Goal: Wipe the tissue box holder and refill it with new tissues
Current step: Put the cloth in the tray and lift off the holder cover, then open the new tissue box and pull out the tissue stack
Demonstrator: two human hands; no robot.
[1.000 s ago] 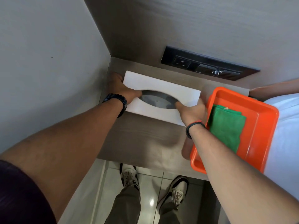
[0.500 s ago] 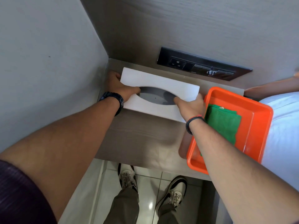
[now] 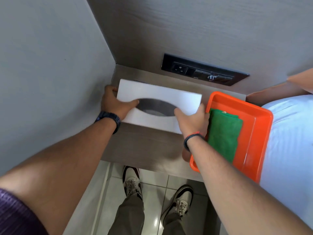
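Head view: left hand (image 3: 115, 104) and right hand (image 3: 191, 120) fingers pinch the white tissue box holder (image 3: 160, 94) ends on the tabletop (image 3: 144, 146).

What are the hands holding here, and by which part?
Both grip the white tissue box holder: left hand at its left end, right hand at its right end beside the oval opening.

Tissue box holder (image 3: 157, 92) blurred, far edge smeared; inside of oval slot too dark to tell. Right arm covers orange tray (image 3: 254, 116) at 7 o'clock. Green cloth (image 3: 225, 133) partly behind right hand (image 3: 193, 121).
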